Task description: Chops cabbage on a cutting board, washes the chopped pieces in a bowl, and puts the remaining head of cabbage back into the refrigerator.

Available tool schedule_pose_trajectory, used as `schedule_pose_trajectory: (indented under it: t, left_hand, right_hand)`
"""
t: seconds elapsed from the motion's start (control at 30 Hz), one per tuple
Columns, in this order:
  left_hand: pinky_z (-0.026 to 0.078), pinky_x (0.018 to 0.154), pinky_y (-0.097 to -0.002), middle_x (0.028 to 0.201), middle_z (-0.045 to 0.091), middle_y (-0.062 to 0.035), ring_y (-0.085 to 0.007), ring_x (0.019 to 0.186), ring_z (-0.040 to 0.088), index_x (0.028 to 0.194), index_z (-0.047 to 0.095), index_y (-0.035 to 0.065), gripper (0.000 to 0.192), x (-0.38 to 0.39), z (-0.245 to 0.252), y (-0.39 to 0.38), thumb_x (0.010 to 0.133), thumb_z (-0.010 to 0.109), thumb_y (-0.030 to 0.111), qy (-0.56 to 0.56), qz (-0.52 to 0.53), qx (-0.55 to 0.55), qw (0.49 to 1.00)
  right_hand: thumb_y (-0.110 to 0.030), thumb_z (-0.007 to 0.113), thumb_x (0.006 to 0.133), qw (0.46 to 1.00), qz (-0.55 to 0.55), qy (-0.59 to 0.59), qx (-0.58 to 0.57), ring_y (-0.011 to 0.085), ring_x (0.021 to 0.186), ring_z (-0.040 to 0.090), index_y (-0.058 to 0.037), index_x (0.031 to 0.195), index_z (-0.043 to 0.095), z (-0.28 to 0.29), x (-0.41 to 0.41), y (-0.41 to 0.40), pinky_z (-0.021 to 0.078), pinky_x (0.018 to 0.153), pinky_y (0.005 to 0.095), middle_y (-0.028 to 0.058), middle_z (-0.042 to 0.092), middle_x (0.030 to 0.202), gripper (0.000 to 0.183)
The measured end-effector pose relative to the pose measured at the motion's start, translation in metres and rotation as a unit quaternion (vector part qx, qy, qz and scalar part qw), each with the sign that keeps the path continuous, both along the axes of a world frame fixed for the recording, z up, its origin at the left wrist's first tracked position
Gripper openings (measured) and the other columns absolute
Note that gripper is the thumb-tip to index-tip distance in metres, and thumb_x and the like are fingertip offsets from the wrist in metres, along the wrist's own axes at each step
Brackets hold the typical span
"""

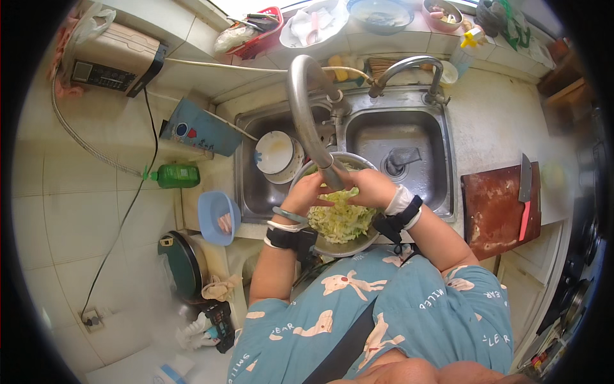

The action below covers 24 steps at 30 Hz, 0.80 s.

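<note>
A metal basin (369, 244) stands at the front of the sink, against my clothes, and holds a heap of chopped cabbage (345, 216). Over it, my left hand (309, 192) and my right hand (371, 188) meet at the outlet of a curved steel faucet (301, 105), one on either side. The spout covers part of my fingers, so whether they touch it or each other is unclear. Nothing held shows in the visible parts of the hands.
White bowls (275, 151) sit in the left sink bowl (249, 192); a strainer (403, 158) lies at the right one's drain. Rightward, a cleaver (526, 182) rests on a cutting board (491, 206). Leftward are a blue container (206, 221) with meat and a green bottle (177, 176).
</note>
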<state>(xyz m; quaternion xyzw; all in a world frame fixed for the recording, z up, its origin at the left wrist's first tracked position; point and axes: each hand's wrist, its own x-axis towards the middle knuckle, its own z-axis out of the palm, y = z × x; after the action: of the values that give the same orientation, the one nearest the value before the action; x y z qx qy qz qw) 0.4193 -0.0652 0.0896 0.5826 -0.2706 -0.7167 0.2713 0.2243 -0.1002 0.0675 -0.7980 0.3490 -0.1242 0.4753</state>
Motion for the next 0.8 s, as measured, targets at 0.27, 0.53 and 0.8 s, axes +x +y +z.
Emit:
schedule_pose_trajectory:
  t: [0.27,0.53,0.8]
  left_hand:
    - [0.039,0.099,-0.0341,0.126,0.051,-0.0107,-0.0215,0.116,0.050,0.133,0.039,0.0038,0.046,0.015,-0.006,-0.012,0.098,0.031,0.032,0.150,-0.019,-0.061,0.987]
    - [0.039,0.101,-0.0451,0.120,0.051,-0.0201,-0.0318,0.114,0.049,0.120,0.046,-0.0017,0.048,0.023,-0.047,-0.074,0.094,0.043,0.039,0.289,0.170,-0.043,0.941]
    - [0.048,0.085,-0.0452,0.104,0.054,-0.0242,-0.0330,0.094,0.056,0.102,0.052,-0.0023,0.042,0.033,-0.063,-0.131,0.089,0.046,0.037,0.285,0.191,0.053,0.938]
  right_hand:
    - [0.000,0.054,0.078,0.963,-0.157,-0.056,0.212,0.0238,0.081,0.064,-0.0036,0.107,0.060,-0.015,0.003,-0.004,0.0513,0.071,0.0305,0.0122,0.065,0.091,0.030]
    - [-0.002,0.053,0.084,0.830,-0.151,-0.313,0.437,0.0133,0.086,0.061,-0.0004,0.111,0.054,-0.062,0.019,0.007,0.0528,0.073,0.0261,0.0052,0.060,0.102,0.027]
    - [-0.007,0.059,0.083,0.931,-0.194,-0.203,0.232,0.0144,0.077,0.062,0.0009,0.098,0.060,-0.049,-0.002,0.005,0.0507,0.072,0.0268,0.0062,0.064,0.086,0.018]
